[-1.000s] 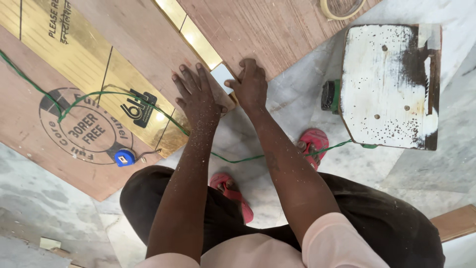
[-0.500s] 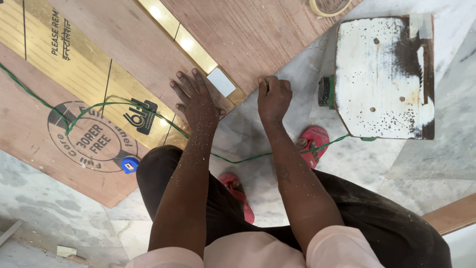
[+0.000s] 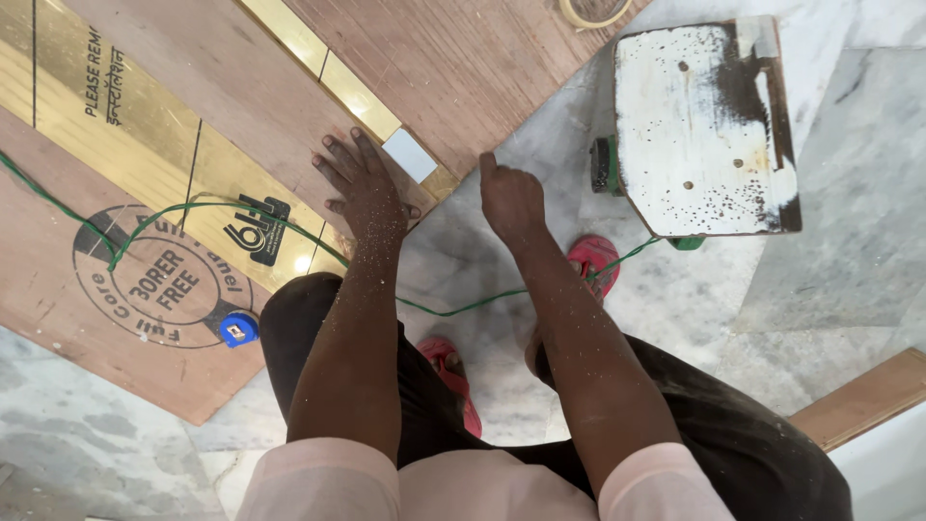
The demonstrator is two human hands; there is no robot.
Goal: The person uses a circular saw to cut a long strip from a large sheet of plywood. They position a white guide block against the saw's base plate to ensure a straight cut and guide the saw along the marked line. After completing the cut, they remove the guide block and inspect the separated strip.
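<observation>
- The plywood panel lies flat on the marble floor; stiff, broad and probably heavy, it is best gripped at its edges.
- The left hand is pressed on it, fingers spread.
- The right hand is loosely curled above the floor, holding nothing.

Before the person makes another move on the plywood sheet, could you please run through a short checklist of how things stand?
1. Left hand flat on the brown plywood sheet, beside the small white rectangular piece: ok.
2. Right hand empty, off the sheet, over the grey marble floor: ok.
3. Thin green cord kept out of the way: not ok; it crosses the sheet and passes under the arms.
4. Small blue round object lying at the sheet's edge: ok.
5. White paint-worn wooden stool standing apart from both hands: ok.
6. White piece fixed or loose: cannot tell.
</observation>
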